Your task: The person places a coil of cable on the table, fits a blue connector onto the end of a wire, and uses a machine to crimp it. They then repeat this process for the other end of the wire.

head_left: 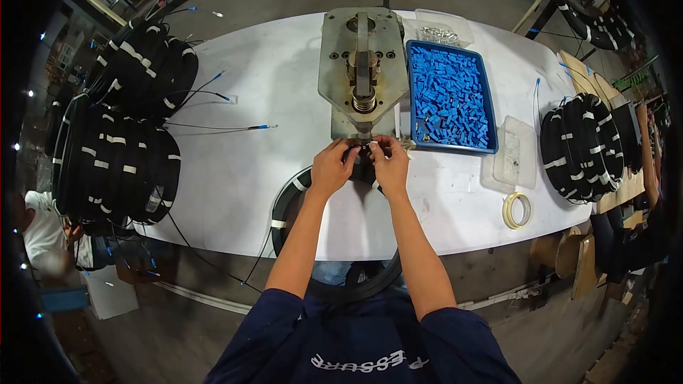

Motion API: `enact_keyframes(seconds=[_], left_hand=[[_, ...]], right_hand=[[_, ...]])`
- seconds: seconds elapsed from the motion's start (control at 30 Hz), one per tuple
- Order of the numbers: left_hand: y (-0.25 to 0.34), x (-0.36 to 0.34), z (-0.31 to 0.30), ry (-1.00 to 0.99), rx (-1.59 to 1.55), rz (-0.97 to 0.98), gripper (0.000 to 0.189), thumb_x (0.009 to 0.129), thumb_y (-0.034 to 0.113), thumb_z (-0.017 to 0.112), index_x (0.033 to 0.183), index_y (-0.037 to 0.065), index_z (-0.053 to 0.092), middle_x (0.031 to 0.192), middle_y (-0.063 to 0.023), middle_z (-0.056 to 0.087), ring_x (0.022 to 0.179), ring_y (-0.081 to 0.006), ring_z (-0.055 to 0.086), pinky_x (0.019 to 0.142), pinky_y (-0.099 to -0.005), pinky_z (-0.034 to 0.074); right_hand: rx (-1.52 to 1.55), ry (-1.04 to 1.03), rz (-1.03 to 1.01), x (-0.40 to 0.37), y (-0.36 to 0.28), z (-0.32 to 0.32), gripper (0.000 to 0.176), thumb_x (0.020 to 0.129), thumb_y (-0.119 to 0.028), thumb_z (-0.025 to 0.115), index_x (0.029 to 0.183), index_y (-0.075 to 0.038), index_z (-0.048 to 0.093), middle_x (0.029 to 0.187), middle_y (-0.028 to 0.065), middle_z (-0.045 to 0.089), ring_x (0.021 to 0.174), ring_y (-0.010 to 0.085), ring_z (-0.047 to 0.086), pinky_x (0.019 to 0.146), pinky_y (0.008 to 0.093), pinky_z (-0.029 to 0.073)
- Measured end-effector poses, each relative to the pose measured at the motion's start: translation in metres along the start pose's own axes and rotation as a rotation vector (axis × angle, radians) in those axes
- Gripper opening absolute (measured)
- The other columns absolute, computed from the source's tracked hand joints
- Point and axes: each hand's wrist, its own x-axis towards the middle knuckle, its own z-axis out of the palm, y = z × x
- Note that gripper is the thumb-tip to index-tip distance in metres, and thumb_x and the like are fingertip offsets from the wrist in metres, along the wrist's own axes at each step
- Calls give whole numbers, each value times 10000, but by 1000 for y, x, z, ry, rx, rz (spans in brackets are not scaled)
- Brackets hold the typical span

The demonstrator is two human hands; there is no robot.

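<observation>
My left hand (331, 169) and my right hand (390, 165) meet at the foot of a metal press (332, 71), just below its ram. The left fingers are pinched on the end of a black cable (353, 151). The right fingers are closed too, with a small whitish bit showing at their tips, too small to name. Below the hands a coil of black cable (279, 206), bound with white tape, hangs over the table's front edge, partly hidden by my forearms.
Right of the press, a blue tray (491, 128) holds many small blue pieces. Clear plastic boxes (527, 160) stand beside and behind it. A tape roll (517, 210) lies at front right. Taped cable coils (117, 160) pile up left, another (582, 148) right. A person (44, 231) is far left.
</observation>
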Motion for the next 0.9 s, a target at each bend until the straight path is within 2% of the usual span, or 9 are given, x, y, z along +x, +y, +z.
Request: enact_keyframes(seconds=[0.17,0.27,0.33,0.6,0.9], left_hand=[[-2,1,1,-36,-49,-69,139,891,137,661,969,23,673,879,-147,678,737,-329,638,652,-382,495],[-9,1,6,5,-77,-27,147,895,172,650,964,45,679,870,-128,666,682,-335,619,600,-405,488],[-13,2,9,19,-80,-12,147,891,166,651,963,41,679,880,-133,670,692,-337,626,606,-405,491],[-16,4,9,24,-110,17,144,877,143,652,961,30,681,889,-143,682,725,-336,647,625,-401,500],[-9,7,4,26,-209,-20,155,865,129,645,942,1,686,853,-148,680,638,-277,614,591,-357,479]], right_hand=[[-23,10,-39,-1,-2,0,108,889,-35,652,991,-1,658,785,27,667,652,86,583,618,248,475],[-49,16,-78,-2,0,-2,105,890,-40,654,986,2,658,784,32,669,656,88,588,620,249,478],[-77,5,-20,-2,-4,-3,107,890,-48,659,985,2,659,781,38,671,662,91,595,624,255,483],[-80,14,-72,-1,-2,-2,113,884,-48,665,988,-5,663,803,44,679,685,102,613,641,259,490],[-110,7,-85,-1,-1,-3,112,877,-48,666,984,-14,666,810,42,680,704,104,615,653,259,487]])
